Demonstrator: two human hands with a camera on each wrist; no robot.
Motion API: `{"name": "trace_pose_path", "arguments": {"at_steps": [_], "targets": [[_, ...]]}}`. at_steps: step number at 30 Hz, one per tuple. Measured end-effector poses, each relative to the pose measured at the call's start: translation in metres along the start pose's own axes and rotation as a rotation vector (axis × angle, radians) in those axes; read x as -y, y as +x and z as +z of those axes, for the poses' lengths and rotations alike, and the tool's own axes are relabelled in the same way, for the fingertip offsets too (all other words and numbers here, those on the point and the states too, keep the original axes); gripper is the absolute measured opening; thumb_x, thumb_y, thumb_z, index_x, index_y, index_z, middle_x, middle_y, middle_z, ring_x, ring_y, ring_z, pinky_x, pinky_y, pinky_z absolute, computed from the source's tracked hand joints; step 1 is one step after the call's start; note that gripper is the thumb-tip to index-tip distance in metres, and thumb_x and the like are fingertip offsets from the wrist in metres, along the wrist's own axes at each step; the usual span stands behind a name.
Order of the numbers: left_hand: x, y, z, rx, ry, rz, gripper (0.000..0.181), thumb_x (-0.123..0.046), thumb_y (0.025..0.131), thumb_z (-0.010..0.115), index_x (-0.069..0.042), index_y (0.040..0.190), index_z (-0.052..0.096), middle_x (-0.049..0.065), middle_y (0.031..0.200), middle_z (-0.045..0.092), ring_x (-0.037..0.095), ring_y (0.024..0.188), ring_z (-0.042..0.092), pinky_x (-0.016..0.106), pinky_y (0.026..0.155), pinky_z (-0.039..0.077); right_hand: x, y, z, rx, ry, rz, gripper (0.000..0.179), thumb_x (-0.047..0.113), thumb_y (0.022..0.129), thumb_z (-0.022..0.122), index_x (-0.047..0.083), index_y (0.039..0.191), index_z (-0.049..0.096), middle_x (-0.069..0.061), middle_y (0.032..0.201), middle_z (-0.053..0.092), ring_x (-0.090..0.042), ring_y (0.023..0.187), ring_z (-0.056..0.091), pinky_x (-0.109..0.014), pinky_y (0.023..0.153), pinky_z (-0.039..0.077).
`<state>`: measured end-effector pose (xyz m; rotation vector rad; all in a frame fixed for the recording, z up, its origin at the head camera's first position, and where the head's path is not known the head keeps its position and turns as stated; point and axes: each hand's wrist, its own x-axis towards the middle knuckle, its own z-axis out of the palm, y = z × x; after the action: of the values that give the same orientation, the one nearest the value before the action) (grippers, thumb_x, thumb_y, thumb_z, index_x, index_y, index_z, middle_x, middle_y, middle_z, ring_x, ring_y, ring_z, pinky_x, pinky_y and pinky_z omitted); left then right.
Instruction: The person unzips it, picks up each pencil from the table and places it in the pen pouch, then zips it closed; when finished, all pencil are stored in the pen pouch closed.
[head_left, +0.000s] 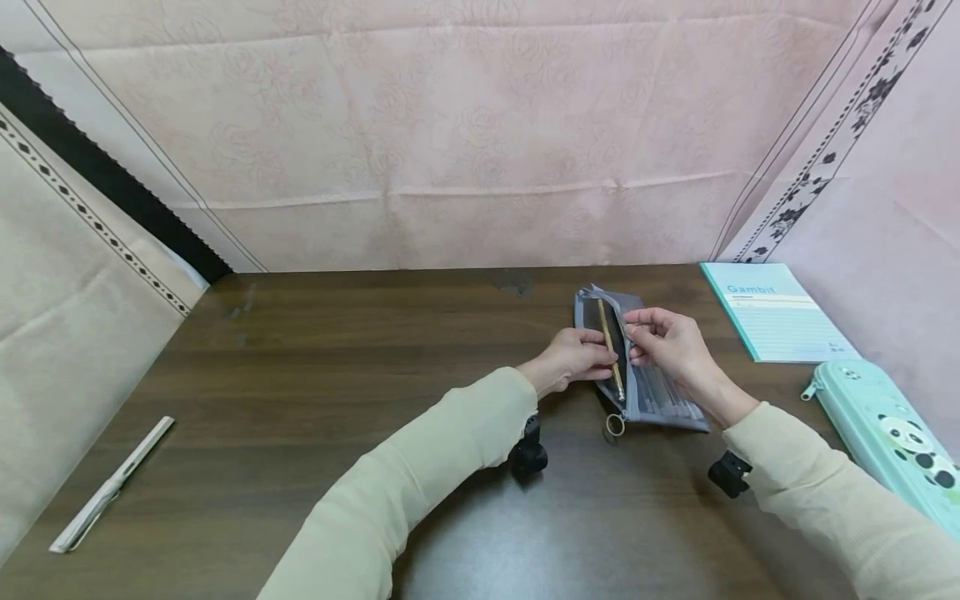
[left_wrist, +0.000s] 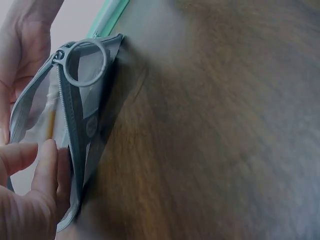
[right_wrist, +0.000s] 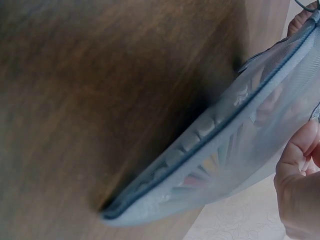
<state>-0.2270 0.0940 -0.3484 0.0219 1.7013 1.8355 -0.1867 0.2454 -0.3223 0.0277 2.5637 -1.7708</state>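
A grey see-through zip pouch [head_left: 660,392] lies toward the right of the table, its zipper unzipped and mouth spread. Several coloured sticks [right_wrist: 205,170] show blurred through its mesh. My left hand [head_left: 573,358] pinches a slim gold pen-like stick [head_left: 607,333] at the mouth; its exact kind is unclear. In the left wrist view, the stick's brown part [left_wrist: 51,122] rises from between thumb and fingers. With thumb and fingers, my right hand [head_left: 671,346] grips the pouch's right edge. A ring pull [left_wrist: 86,62] hangs from the zipper's near end.
A Gambit notepad [head_left: 776,312] lies at the back right. Nearer on that side is a mint panda case [head_left: 888,425]. A long, thin silvery-white object [head_left: 112,483] rests at the far left. Cloth walls [head_left: 480,150] border the table.
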Motion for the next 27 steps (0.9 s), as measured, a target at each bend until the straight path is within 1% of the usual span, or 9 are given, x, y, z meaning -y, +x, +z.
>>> {"name": "trace_pose_path", "arguments": {"at_steps": [4, 7, 10, 13, 16, 19, 22, 24, 27], "targets": [[0.001, -0.002, -0.005, 0.047, 0.034, 0.015, 0.046, 0.003, 0.092, 0.055, 0.005, 0.136, 0.043, 0.023, 0.118, 0.060, 0.030, 0.109, 0.061, 0.030, 0.088, 0.053, -0.001, 0.000, -0.001, 0.001, 0.002, -0.010, 0.033, 0.008, 0.098, 0.048, -0.012, 0.124, 0.047, 0.002, 0.080, 0.055, -0.001, 0.061, 0.056, -0.018, 0.058, 0.054], [-0.001, -0.005, -0.016, 0.051, 0.078, 0.035, 0.043, 0.001, 0.093, 0.054, 0.004, 0.135, 0.045, 0.023, 0.121, 0.059, 0.029, 0.109, 0.061, 0.029, 0.087, 0.054, -0.002, 0.000, -0.003, 0.011, -0.010, -0.019, 0.034, 0.009, 0.097, 0.049, -0.013, 0.124, 0.047, 0.002, 0.081, 0.057, -0.002, 0.062, 0.056, -0.019, 0.058, 0.055], [-0.005, -0.009, -0.034, 0.024, 0.125, 0.066, 0.039, -0.001, 0.093, 0.055, 0.004, 0.132, 0.049, 0.023, 0.121, 0.059, 0.031, 0.109, 0.061, 0.030, 0.086, 0.054, -0.002, 0.000, -0.007, 0.030, -0.071, -0.024, 0.034, 0.010, 0.097, 0.051, -0.011, 0.123, 0.049, 0.002, 0.081, 0.057, -0.003, 0.063, 0.056, -0.020, 0.060, 0.055], [-0.011, -0.014, -0.057, -0.035, 0.185, 0.115, 0.035, -0.004, 0.093, 0.056, 0.003, 0.127, 0.053, 0.022, 0.120, 0.060, 0.032, 0.108, 0.061, 0.032, 0.086, 0.054, -0.003, -0.001, -0.013, 0.063, -0.155, -0.036, 0.031, 0.011, 0.097, 0.052, -0.008, 0.121, 0.053, 0.002, 0.080, 0.057, -0.004, 0.064, 0.055, -0.022, 0.061, 0.055], [-0.016, -0.018, -0.078, -0.099, 0.257, 0.151, 0.032, -0.007, 0.094, 0.056, 0.002, 0.125, 0.055, 0.020, 0.120, 0.060, 0.030, 0.106, 0.061, 0.033, 0.086, 0.054, -0.005, -0.003, -0.018, 0.130, -0.203, -0.054, 0.029, 0.010, 0.096, 0.052, -0.006, 0.120, 0.055, 0.000, 0.081, 0.056, -0.005, 0.065, 0.053, -0.023, 0.060, 0.054], [-0.018, -0.021, -0.092, -0.128, 0.321, 0.175, 0.033, -0.010, 0.095, 0.056, 0.001, 0.126, 0.054, 0.020, 0.121, 0.059, 0.030, 0.107, 0.061, 0.033, 0.086, 0.054, -0.009, -0.006, -0.019, 0.203, -0.222, -0.104, 0.027, 0.009, 0.095, 0.054, -0.006, 0.118, 0.057, -0.005, 0.086, 0.058, -0.007, 0.064, 0.051, -0.025, 0.059, 0.052], [-0.019, -0.024, -0.098, -0.109, 0.361, 0.176, 0.035, -0.011, 0.095, 0.055, 0.001, 0.128, 0.053, 0.019, 0.122, 0.058, 0.030, 0.110, 0.060, 0.033, 0.087, 0.054, -0.012, -0.008, -0.017, 0.263, -0.240, -0.201, 0.021, 0.005, 0.094, 0.055, -0.005, 0.112, 0.061, -0.011, 0.090, 0.060, -0.008, 0.063, 0.050, -0.026, 0.057, 0.052], [-0.019, -0.024, -0.098, -0.082, 0.386, 0.159, 0.037, -0.013, 0.095, 0.055, 0.001, 0.130, 0.051, 0.018, 0.123, 0.058, 0.030, 0.111, 0.059, 0.033, 0.087, 0.054, -0.013, -0.009, -0.015, 0.306, -0.250, -0.271, 0.017, 0.003, 0.093, 0.055, -0.003, 0.107, 0.063, -0.012, 0.086, 0.060, -0.007, 0.062, 0.049, -0.026, 0.054, 0.051], [-0.017, -0.026, -0.097, -0.048, 0.432, 0.108, 0.041, -0.015, 0.094, 0.058, 0.000, 0.132, 0.049, 0.017, 0.121, 0.059, 0.028, 0.109, 0.061, 0.032, 0.085, 0.055, -0.015, -0.010, -0.010, 0.389, -0.269, -0.374, 0.015, -0.001, 0.092, 0.055, -0.001, 0.103, 0.065, -0.009, 0.078, 0.057, -0.006, 0.060, 0.047, -0.024, 0.050, 0.047]]}}
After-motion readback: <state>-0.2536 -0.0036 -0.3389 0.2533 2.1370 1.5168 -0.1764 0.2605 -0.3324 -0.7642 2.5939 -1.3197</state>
